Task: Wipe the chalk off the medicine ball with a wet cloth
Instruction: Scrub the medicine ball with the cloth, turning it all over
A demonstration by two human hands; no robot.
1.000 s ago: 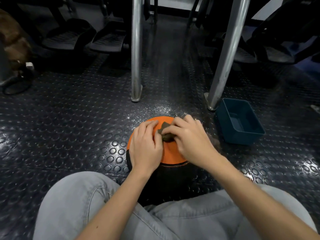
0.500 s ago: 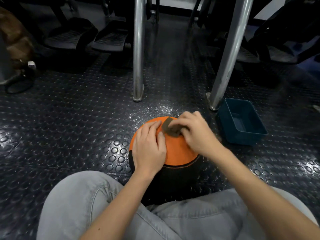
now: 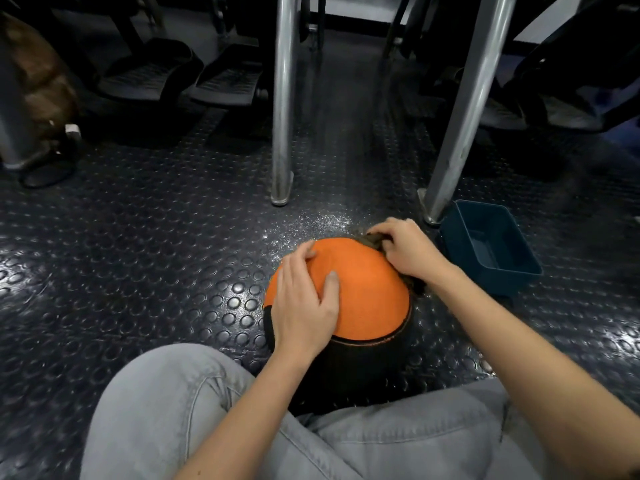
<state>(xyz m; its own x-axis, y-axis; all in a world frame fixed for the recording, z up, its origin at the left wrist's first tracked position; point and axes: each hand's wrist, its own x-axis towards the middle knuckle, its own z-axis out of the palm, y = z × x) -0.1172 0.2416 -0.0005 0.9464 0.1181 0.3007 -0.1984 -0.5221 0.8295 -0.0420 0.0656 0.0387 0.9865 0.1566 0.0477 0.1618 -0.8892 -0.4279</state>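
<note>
While the medicine ball (image 3: pixel 367 296) sits on the studded floor (image 3: pixel 138 271) just before the person's legs (image 3: pixel 166 410), the left hand (image 3: pixel 304 303) lies flat on its orange top, fingers relaxed and spread. The right hand (image 3: pixel 407 251) curls around a dark cloth (image 3: pixel 369 240), pressing it to the ball's far right side, near a blue tub (image 3: pixel 491 247). White specks (image 3: pixel 311 221) dot the floor beyond.

- You have no text, label, brand, number or sign here that can be read on anything in view.
</note>
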